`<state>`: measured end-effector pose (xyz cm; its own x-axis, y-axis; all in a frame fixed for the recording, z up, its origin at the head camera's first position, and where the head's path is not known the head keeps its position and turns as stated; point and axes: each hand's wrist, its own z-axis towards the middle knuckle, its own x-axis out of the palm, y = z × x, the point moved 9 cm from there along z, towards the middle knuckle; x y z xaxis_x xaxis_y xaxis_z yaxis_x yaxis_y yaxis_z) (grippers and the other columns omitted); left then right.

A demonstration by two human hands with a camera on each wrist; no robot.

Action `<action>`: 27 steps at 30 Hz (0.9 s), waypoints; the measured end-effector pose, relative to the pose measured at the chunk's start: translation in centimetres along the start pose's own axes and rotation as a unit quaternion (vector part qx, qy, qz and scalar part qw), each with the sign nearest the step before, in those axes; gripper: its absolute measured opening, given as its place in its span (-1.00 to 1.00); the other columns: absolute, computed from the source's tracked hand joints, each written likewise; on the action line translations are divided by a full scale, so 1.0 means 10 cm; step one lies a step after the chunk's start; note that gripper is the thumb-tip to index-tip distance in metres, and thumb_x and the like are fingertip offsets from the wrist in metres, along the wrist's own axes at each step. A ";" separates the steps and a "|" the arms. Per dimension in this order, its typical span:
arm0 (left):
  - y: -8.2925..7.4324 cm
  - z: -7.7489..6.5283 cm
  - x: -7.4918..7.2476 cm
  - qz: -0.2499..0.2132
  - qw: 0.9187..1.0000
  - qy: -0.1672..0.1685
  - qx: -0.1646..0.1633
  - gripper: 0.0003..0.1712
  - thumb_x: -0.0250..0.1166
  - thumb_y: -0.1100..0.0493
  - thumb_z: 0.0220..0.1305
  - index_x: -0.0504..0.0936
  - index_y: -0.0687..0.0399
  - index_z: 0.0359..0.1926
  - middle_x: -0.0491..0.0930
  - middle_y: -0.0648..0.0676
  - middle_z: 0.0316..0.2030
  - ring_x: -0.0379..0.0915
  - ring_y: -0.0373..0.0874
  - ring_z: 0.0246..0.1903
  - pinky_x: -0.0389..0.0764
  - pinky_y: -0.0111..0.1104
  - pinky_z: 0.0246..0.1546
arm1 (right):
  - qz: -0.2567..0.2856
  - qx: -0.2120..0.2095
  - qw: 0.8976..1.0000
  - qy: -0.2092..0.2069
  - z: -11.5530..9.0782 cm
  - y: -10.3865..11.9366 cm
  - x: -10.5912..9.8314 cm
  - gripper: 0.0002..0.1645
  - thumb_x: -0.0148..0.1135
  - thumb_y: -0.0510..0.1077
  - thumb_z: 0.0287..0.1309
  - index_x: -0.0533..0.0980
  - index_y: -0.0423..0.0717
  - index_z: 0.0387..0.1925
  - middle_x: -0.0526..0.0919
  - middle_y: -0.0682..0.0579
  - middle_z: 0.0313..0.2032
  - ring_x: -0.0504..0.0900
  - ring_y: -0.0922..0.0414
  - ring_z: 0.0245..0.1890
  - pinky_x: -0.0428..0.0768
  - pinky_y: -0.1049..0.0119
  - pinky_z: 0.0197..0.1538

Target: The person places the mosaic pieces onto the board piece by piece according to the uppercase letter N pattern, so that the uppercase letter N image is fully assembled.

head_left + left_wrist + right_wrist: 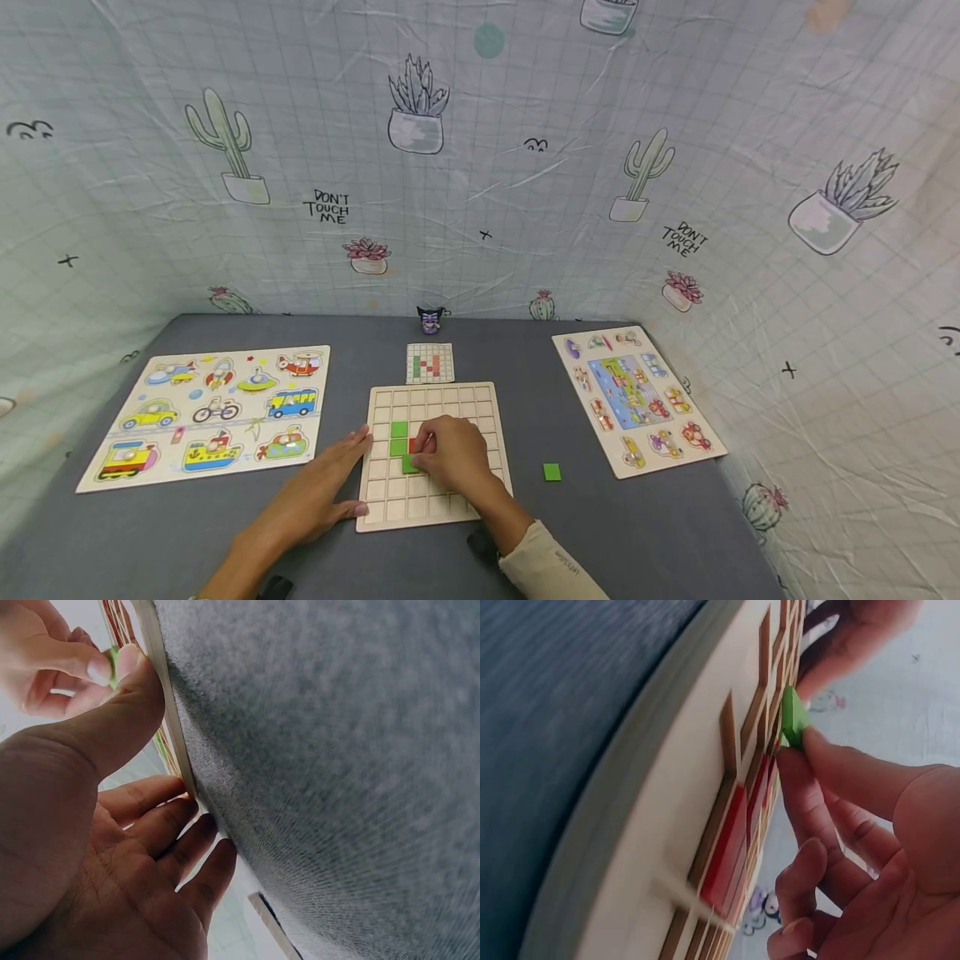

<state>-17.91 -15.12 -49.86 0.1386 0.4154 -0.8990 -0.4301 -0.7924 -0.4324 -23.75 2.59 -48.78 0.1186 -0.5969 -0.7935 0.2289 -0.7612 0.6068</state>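
Note:
A wooden grid board [386, 508] lies in the middle of the table. My left hand [315, 492] rests along its left edge, thumb and fingertips touching the rim with the fingers fairly straight. Above the grid, my right hand [453, 454] pinches a green square tile [794, 718] between thumb and index finger; the tile is tilted at the board's surface. Two green tiles [399, 438] sit in cells just up and left of it. Red tiles [727, 851] lie in the grid too, mostly hidden by the right hand in the head view.
A small pattern card [430, 363] lies behind the board, with a purple-black figurine [430, 320] farther back. One loose green tile [552, 472] is to the right. A vehicle puzzle [217, 417] lies left, another picture puzzle [637, 400] right. Printed cloth hangs behind.

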 end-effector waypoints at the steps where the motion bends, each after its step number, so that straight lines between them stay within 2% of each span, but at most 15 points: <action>1: 0.00 0.00 0.00 0.001 1.000 -0.001 0.001 0.07 0.63 -0.01 0.13 0.36 0.28 0.55 0.28 0.24 0.61 0.27 0.28 0.56 0.42 0.16 0.45 | -0.009 -0.001 1.000 -0.002 0.01 0.02 0.02 -0.70 0.70 -0.13 -0.02 0.65 0.15 -0.58 0.52 0.31 -0.69 0.41 0.37 -0.63 0.30 0.43 -0.50; 12: -0.02 0.00 -0.02 0.006 1.000 -0.005 0.001 0.08 0.64 -0.02 0.11 0.36 0.27 0.55 0.29 0.23 0.60 0.29 0.26 0.55 0.43 0.16 0.44 | -0.064 -0.012 0.998 -0.003 0.08 0.18 0.16 -0.70 0.71 -0.09 -0.05 0.66 0.18 -0.62 0.49 0.33 -0.72 0.39 0.36 -0.63 0.30 0.43 -0.52; 17: -0.01 0.00 -0.01 0.007 1.000 0.000 -0.002 0.08 0.64 -0.03 0.12 0.36 0.26 0.56 0.29 0.23 0.60 0.28 0.26 0.55 0.42 0.16 0.44 | -0.071 -0.036 0.997 -0.006 0.06 0.21 0.15 -0.76 0.68 -0.14 -0.04 0.72 0.18 -0.61 0.55 0.34 -0.70 0.40 0.39 -0.62 0.32 0.45 -0.51; 23: 0.00 0.00 0.00 0.003 1.000 0.002 -0.005 0.07 0.64 -0.01 0.13 0.36 0.26 0.56 0.28 0.23 0.61 0.27 0.27 0.56 0.42 0.17 0.45 | -0.025 -0.060 0.998 0.009 -0.01 0.19 0.06 -0.86 0.65 -0.19 -0.02 0.82 0.12 -0.44 0.66 0.34 -0.61 0.49 0.41 -0.48 0.40 0.49 -0.32; 27: -0.01 0.00 -0.01 0.001 1.000 0.000 -0.004 0.07 0.64 0.01 0.13 0.35 0.27 0.56 0.27 0.23 0.61 0.26 0.27 0.56 0.41 0.17 0.45 | 0.011 -0.043 0.999 0.015 -0.07 0.08 -0.05 -0.84 0.68 -0.15 0.01 0.81 0.11 -0.35 0.70 0.33 -0.52 0.57 0.35 -0.36 0.44 0.46 -0.24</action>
<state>-17.85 -15.12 -49.79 0.1368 0.4141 -0.8999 -0.4225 -0.7972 -0.4312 -22.97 2.48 -47.93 0.1529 -0.6037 -0.7824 0.3077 -0.7233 0.6182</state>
